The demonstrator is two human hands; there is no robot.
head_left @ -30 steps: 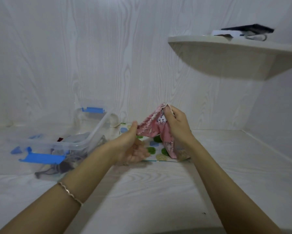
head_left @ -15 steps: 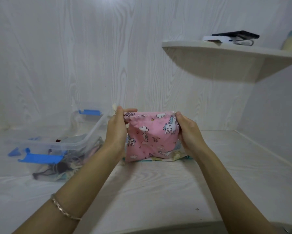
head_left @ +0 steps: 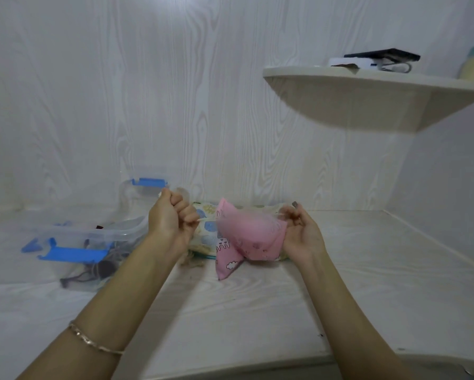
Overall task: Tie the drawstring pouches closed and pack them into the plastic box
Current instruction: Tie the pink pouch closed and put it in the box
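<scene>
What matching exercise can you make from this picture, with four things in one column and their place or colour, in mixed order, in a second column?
Things
1. pouch
2. box
3. bracelet
4. black item

Places and colours
a. on the shelf
b. pink, held by the left hand and right hand
c. gold-coloured
d. clear, with blue clips

Pairs: 1-b, 2-d, 3-c, 4-a.

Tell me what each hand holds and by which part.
Both hold the pink pouch: the left hand grips its drawstring on the left, the right hand pinches its right end.
</scene>
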